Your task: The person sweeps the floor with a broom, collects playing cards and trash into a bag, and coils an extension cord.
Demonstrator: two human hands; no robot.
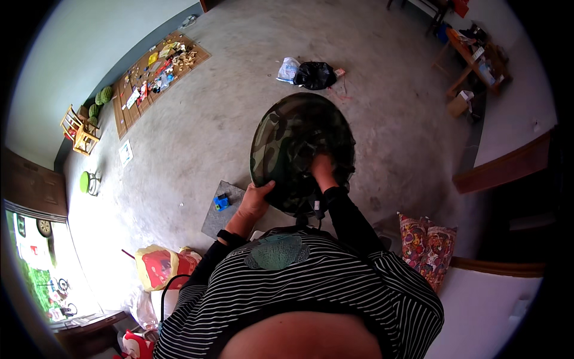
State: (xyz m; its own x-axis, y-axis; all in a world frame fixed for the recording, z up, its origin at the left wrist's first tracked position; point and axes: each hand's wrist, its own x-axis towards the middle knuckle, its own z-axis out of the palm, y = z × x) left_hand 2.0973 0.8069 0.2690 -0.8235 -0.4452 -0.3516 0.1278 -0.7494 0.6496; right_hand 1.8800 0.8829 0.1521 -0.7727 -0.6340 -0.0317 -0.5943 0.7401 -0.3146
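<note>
In front of my chest I hold a round camouflage-patterned cloth item (276, 139), which looks like a wide-brimmed hat. My left hand (256, 200) grips its near left rim, with the thumb on top and the other fingers hidden beneath. The right hand (323, 170) reaches into the dark middle of the cloth, where its fingers are hidden. A small dark piece with a pale label (317, 205) and a cord hangs at the near edge, close to my shirt.
On the concrete floor lie a grey board (216, 226) with a blue object (222, 202), a black bag (315, 75) and a white bag (287, 69). A mat (124, 117) with scattered small items lies far left, near a wooden chair (81, 133) and green stool (85, 181). Patterned cushions (426, 242) stand right.
</note>
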